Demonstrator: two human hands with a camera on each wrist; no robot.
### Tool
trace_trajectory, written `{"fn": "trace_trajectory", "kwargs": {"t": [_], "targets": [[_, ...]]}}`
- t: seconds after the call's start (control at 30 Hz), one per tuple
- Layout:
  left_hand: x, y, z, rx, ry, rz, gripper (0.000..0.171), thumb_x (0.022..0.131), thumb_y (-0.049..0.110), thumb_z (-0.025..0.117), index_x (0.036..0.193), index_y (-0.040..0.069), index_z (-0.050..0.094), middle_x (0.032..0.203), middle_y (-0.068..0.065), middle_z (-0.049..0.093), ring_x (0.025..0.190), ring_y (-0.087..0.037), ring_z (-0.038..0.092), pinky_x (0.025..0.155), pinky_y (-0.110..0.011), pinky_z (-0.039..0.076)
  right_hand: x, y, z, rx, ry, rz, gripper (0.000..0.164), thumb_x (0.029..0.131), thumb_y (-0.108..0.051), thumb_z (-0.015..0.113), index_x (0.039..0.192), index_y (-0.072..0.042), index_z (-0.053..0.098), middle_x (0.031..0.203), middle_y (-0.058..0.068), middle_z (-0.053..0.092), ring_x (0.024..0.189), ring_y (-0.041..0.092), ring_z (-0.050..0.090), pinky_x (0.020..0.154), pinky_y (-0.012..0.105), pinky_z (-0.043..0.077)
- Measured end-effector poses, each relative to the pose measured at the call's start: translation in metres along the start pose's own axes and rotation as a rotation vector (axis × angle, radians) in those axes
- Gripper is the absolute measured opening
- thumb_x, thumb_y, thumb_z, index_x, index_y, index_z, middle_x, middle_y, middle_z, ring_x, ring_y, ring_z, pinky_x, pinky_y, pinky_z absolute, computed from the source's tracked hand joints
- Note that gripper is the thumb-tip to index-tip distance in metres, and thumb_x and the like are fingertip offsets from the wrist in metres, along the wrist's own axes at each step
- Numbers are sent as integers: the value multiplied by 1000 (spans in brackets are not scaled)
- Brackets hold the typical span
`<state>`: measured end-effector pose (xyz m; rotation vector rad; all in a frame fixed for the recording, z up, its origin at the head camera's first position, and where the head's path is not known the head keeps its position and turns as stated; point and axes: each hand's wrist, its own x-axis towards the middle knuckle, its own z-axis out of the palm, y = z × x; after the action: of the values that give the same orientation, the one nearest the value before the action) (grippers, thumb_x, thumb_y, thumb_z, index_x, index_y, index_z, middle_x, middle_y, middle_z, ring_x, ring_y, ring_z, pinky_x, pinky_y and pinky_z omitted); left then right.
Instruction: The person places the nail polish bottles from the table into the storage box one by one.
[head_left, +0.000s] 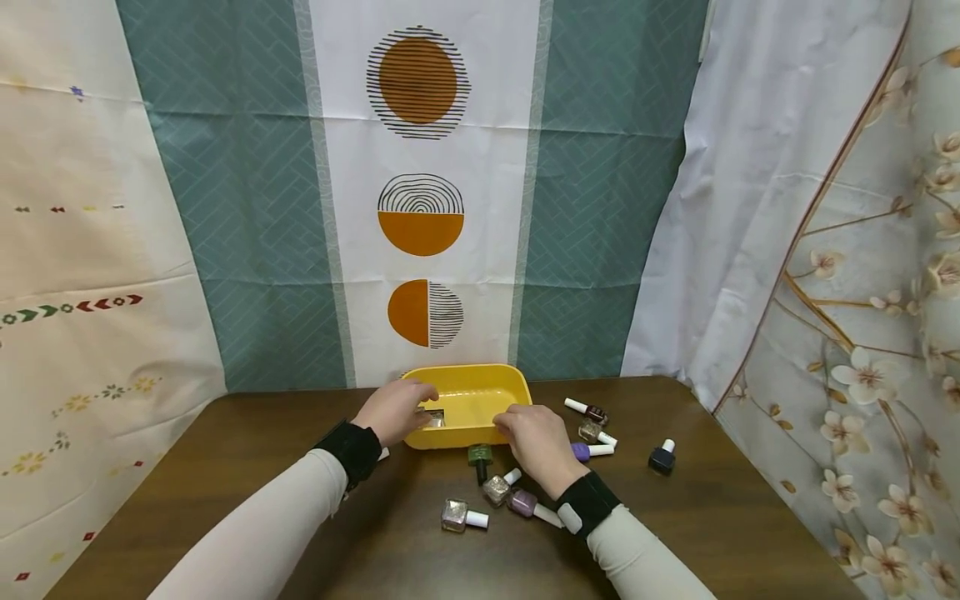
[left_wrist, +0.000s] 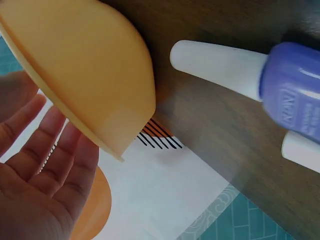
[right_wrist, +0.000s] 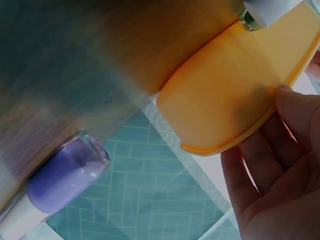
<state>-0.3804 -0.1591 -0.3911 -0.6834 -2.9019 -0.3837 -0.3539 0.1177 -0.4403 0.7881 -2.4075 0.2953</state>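
Note:
A shallow yellow tray (head_left: 517, 392) stands at the back of the table. My right hand (head_left: 536, 442) holds its near right rim, the thumb (right_wrist: 290, 100) on the outer wall and the fingers behind. Over the tray's left end is my left hand (head_left: 397, 410), its fingers (left_wrist: 47, 145) reaching past the rim, fingertips hidden. A small glass nail polish bottle (head_left: 436, 418) shows inside the tray beside those fingers; I cannot tell whether they hold it. A purple nail polish bottle (left_wrist: 292, 90) lies near the left wrist, and another purple bottle (right_wrist: 67, 177) beside the right hand.
In front of the tray lie a green bottle (head_left: 480, 455), two glittery bottles (head_left: 453, 515) and a mauve bottle (head_left: 522, 502). To the right are a dark red bottle (head_left: 597, 414), another glittery bottle (head_left: 589, 431) and a navy bottle (head_left: 662, 460). Curtains hang behind the table.

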Motion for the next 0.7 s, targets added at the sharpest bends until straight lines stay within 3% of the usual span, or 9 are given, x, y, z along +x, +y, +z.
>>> {"fn": "trace_trajectory", "kwargs": {"t": [0.3,0.5,0.7], "targets": [[-12,-1,2,78,81,9,47,95,17,90,137,5,73,134,-13,74,124,-34,67,113,-53,53,-1,-2,0,15,9,-22,8,96,-10,87,102,-15,85,89,-3,75,82,23,72,78,43,61],[-14,0,2,167,139,70,49,102,25,83,144,3,69,147,-17,67,138,-39,60,118,-56,48,1,-1,-1,-9,7,-23,6,98,-12,86,102,-17,85,90,-4,75,82,22,73,78,42,61],[-18,0,5,199,152,78,56,106,30,78,151,1,63,158,-21,58,150,-44,51,123,-60,41,0,0,-1,-5,-1,-18,5,98,-12,85,101,-17,85,90,-4,76,82,22,73,77,42,61]]}}
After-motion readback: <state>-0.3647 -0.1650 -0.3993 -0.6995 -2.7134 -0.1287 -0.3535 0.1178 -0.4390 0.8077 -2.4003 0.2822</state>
